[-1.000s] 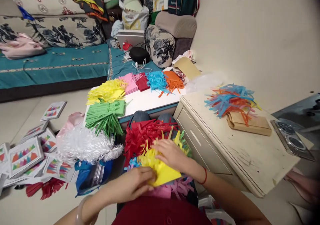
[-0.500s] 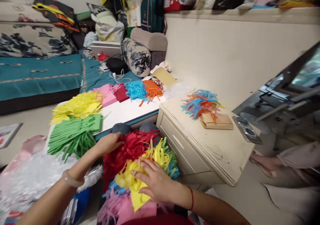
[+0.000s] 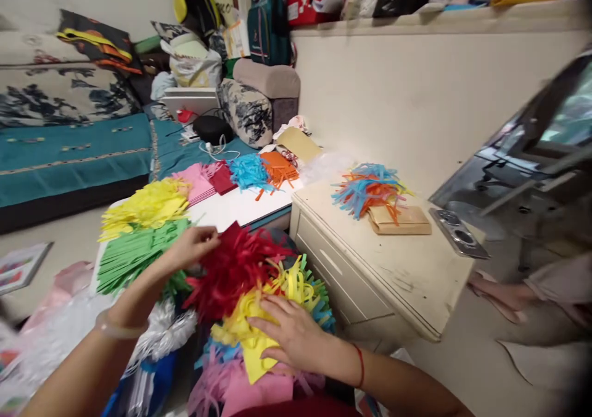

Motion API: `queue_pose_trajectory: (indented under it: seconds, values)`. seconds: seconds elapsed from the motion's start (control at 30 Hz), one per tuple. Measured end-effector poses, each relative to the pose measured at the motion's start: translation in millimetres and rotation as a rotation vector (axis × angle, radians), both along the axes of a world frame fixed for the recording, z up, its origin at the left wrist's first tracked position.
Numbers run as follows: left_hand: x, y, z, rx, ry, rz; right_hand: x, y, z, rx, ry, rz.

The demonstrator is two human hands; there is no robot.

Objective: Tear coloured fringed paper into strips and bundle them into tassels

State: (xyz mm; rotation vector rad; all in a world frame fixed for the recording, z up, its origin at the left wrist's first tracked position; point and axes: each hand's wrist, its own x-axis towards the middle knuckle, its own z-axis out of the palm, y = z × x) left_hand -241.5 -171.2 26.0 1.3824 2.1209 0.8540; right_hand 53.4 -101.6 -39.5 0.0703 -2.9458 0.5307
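Cluttered living room, seen from above a lap heaped with fringed paper. Nearest, the right hand [image 3: 289,337] lies flat, fingers spread, on the yellow fringed sheet [image 3: 250,337]. Just beyond, the left hand [image 3: 192,247] has lifted the red fringed bundle [image 3: 231,269], fingers pinching its edge. Beside the right hand, the white surface [image 3: 393,269] edge crowds close; left of the left hand lies green fringe [image 3: 134,253].
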Motion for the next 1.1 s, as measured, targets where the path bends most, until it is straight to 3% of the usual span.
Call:
queue_pose_trajectory:
  seconds: [0.1, 0.17, 0.23, 0.37, 0.5, 0.7, 0.93, 1.0, 1.1]
  values:
    - [-6.8, 8.9, 31.1, 0.107, -0.254, 0.075, -1.5, 13.9, 14.4, -0.032, -0.061, 0.065]
    - [-8.6, 14.8, 37.8, 0.104, -0.408, 0.069, -9.6, 31.9, 34.0, -0.077, -0.037, 0.137]
    - [-7.9, 19.7, 35.1, 0.096, -0.543, 0.051, -26.0, 51.3, 58.1, -0.140, 0.085, 0.147]
    - [-3.0, 26.3, 20.9, 0.125, -0.758, 0.025, -78.1, 67.3, 89.9, -0.229, 0.451, -0.038]
    - [0.7, 31.6, 12.1, 0.226, -0.843, 0.042, -120.8, 46.5, 79.0, -0.147, 0.460, -0.043]
    - [1.7, 35.4, 5.6, 0.240, -0.894, 0.087, -134.5, 36.7, 57.5, 0.060, 0.435, -0.218]
    - [1.3, 38.3, 0.4, 0.243, -0.910, 0.078, -133.1, 46.6, 60.7, 0.137, 0.455, -0.062]
    - [0.6, 38.8, -0.5, 0.232, -0.906, 0.065, -133.2, 48.8, 60.3, 0.124, 0.418, -0.053]
    - [1.3, 34.5, -3.0, 0.218, -0.892, 0.038, -134.1, 54.9, 60.0, -0.014, 0.370, -0.069]
